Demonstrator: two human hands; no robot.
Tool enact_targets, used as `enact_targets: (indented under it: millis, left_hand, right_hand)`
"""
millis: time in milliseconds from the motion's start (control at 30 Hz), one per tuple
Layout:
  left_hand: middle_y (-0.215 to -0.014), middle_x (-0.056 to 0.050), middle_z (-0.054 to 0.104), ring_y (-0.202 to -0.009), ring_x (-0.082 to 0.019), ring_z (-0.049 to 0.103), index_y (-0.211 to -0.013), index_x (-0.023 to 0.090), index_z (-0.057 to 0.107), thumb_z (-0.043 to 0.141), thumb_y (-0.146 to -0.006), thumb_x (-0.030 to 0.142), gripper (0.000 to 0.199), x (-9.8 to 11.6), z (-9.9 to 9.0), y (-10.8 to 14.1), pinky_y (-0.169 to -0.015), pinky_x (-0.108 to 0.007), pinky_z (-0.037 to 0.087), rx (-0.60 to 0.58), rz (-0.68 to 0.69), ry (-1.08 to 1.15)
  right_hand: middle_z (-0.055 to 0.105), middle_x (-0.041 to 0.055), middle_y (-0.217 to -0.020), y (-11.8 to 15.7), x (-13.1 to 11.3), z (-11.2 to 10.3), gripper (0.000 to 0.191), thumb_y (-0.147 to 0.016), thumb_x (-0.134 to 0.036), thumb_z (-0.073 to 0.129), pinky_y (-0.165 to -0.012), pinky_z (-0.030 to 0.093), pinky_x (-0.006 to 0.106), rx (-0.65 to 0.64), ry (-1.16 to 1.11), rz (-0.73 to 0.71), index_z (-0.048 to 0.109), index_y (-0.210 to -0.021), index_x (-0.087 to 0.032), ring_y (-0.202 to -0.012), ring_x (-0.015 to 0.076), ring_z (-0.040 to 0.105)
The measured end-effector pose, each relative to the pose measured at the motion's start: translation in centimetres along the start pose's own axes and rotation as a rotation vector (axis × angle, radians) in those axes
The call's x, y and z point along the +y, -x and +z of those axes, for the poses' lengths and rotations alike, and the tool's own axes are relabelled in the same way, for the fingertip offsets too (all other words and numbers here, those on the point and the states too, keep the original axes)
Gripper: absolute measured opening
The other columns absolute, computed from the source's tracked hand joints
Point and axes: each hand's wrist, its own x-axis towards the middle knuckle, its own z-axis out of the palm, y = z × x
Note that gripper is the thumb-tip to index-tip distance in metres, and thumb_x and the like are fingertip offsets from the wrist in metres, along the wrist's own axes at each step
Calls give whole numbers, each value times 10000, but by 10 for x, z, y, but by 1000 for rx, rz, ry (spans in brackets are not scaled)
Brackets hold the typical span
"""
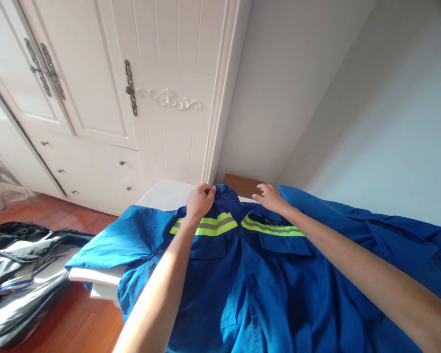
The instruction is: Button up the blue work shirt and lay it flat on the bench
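Observation:
A blue work jacket (209, 255) with yellow-green and grey reflective bands across the chest lies spread out, its collar at the far side. My left hand (201, 200) is closed in a pinch on the left edge of the collar (226, 193). Over on the other side of the collar, my right hand (271, 197) hovers by the shoulder, fingers a little bent and apart, with nothing seen in them. Both sleeves stretch out sideways. Buttons run down the front placket (252, 279), and lettering above the right band is too small to read.
Beneath the jacket is a white table (161, 193); folded white cloth (95, 275) shows under the left sleeve. An open suitcase (33, 274) with clothes lies on the wooden floor. A white wardrobe (169, 59) stands ahead, and a brown box-like piece (238, 185) sits by the wall.

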Motion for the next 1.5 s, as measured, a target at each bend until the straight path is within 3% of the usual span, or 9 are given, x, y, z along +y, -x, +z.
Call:
enact_targets:
  millis: [233, 500, 700, 833, 967, 1033, 1200, 1367, 1500]
  left_hand:
    - [-607, -13, 536, -644, -173, 492, -591, 216, 494, 491, -840, 401, 310, -3, 3, -3, -632, -293, 334, -6, -9, 118]
    - [-486, 44, 361, -495, -111, 378, -502, 213, 382, 541, -701, 383, 306, -1, -2, -3, -493, -252, 273, -140, -115, 341]
    - [-730, -56, 641, -579, -137, 579, -628, 182, 513, 475, -710, 387, 224, -4, -6, -7, -511, -236, 430, -186, -248, 477]
    - [-713, -51, 642, -488, -126, 526, -686, 178, 569, 523, -751, 510, 341, -6, -3, -7, -427, -240, 360, -213, -274, 401]
    - [-434, 30, 394, -429, -99, 359, -467, 207, 420, 666, -683, 555, 478, -7, 4, -4, -423, -251, 228, -278, -218, 253]
    - [-414, 41, 330, -441, -93, 301, -429, 213, 382, 701, -660, 574, 534, -7, 5, -2, -437, -268, 182, -326, -181, 208]
    - [-411, 37, 390, -443, -100, 319, -423, 194, 520, 788, -565, 534, 455, -9, 5, 0, -453, -275, 202, -491, -121, 181]
    - [-501, 11, 554, -481, -119, 446, -566, 175, 677, 767, -569, 492, 330, -17, 5, -7, -478, -255, 309, -342, -156, 227]
    - [-541, -11, 608, -494, -134, 495, -642, 164, 683, 724, -617, 505, 345, -27, 6, -11, -479, -255, 350, -164, -223, 241]
  right_hand:
    - [746, 127, -838, 16, 40, -13, 437, -721, -595, 749, -694, 543, 359, -265, -209, 204, 696, -722, -162, -806, 294, 706]
    - [764, 54, -861, 29, 47, 10, 283, -675, -400, 809, -841, 558, 373, -154, -649, 199, 723, -848, -195, -856, 248, 711]
    - [762, 48, -913, 34, 49, -12, 322, -774, -444, 714, -845, 582, 378, -75, -997, 192, 645, -1017, -244, -839, 224, 725]
    - [764, 61, -935, 44, 50, -27, 329, -778, -446, 730, -814, 594, 380, -105, -1081, 218, 663, -1022, -236, -861, 244, 727]
    - [757, 104, -999, 54, 47, -37, 562, -834, -687, 578, -776, 604, 389, -200, -1141, 254, 681, -1126, -218, -918, 276, 725]
    - [757, 102, -1006, 56, 46, -39, 657, -755, -726, 651, -760, 605, 374, -299, -1133, 255, 678, -1169, -217, -911, 277, 726]
    - [766, 63, -872, 57, 46, -33, 545, -531, -453, 928, -739, 598, 326, -446, -953, 277, 749, -974, -190, -766, 221, 720]
    - [771, 57, -925, 56, 51, -25, 450, -568, -446, 910, -881, 572, 349, -370, -970, 258, 769, -924, -209, -869, 222, 718]
    - [761, 50, -1019, 54, 59, -17, 458, -558, -452, 910, -944, 546, 355, -199, -948, 179, 776, -934, -226, -995, 249, 694]
